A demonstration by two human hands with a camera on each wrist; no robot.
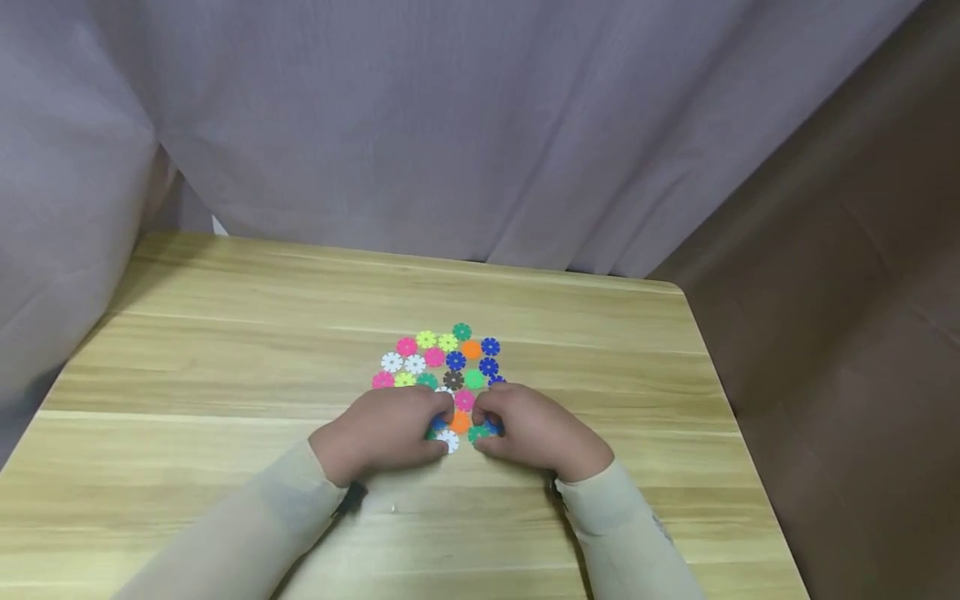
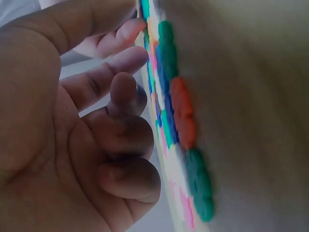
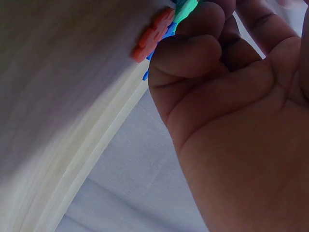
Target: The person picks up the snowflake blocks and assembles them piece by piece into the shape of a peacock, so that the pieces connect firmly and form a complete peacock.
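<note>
Flat on the wooden table (image 1: 225, 350), a cluster of snowflake discs (image 1: 446, 367) lies near the middle, slightly toward the near edge; its long axis runs from the person toward the curtain (image 1: 420, 125), the far end marked by a single green disc (image 1: 462, 332). Counting what shows clear of the hands: three pink, three yellow-green, three white, four blue, three green, one orange and one dark brown; at the near end more discs sit half hidden between the fingers, among them an orange disc (image 1: 460, 422), a white disc (image 1: 448, 440) and a pink disc (image 1: 464, 400). Left hand (image 1: 386, 432) rests at the near left edge of the cluster, fingers curled down onto the discs, touching them; whether it pinches one I cannot tell. Right hand (image 1: 528, 429) mirrors it at the near right edge, fingers curled round a green disc (image 3: 186, 10) and blue ones beside it. Both sleeves (image 1: 247, 533) are pale beige; behind the cluster hangs the grey curtain.
</note>
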